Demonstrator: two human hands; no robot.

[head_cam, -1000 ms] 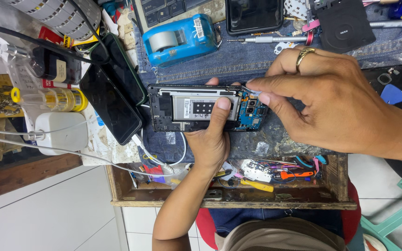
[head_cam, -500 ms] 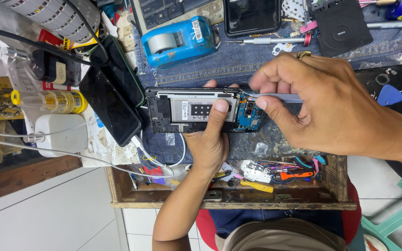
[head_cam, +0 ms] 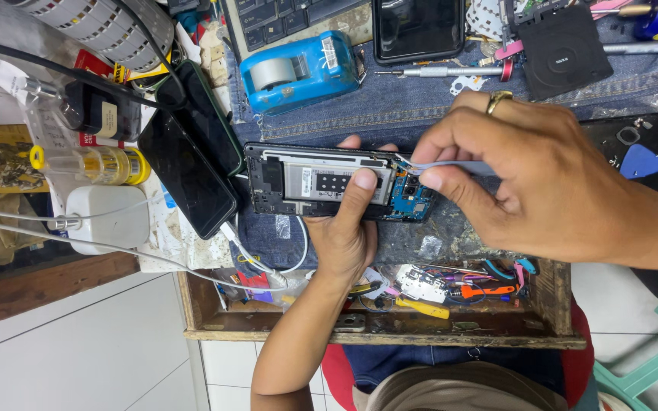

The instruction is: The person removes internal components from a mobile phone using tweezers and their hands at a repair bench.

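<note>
The phone [head_cam: 329,183] is pinned by the left hand [head_cam: 348,228]. Thin tweezers [head_cam: 451,165] are pinched by the right hand [head_cam: 542,183] at the blue board [head_cam: 413,199]; a slip could scratch it.

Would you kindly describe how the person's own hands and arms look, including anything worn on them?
Both are bare: no gloves, no watch, no sleeves in view. The right hand wears a gold-coloured ring on one finger. The left hand has no jewellery visible, its forearm uncovered.

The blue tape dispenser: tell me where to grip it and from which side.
Grip the tape dispenser across its two flat side walls, coming from above. It lies free on the denim, and the roll sits in its open middle, so a hand around the body avoids the cutter end.
</note>
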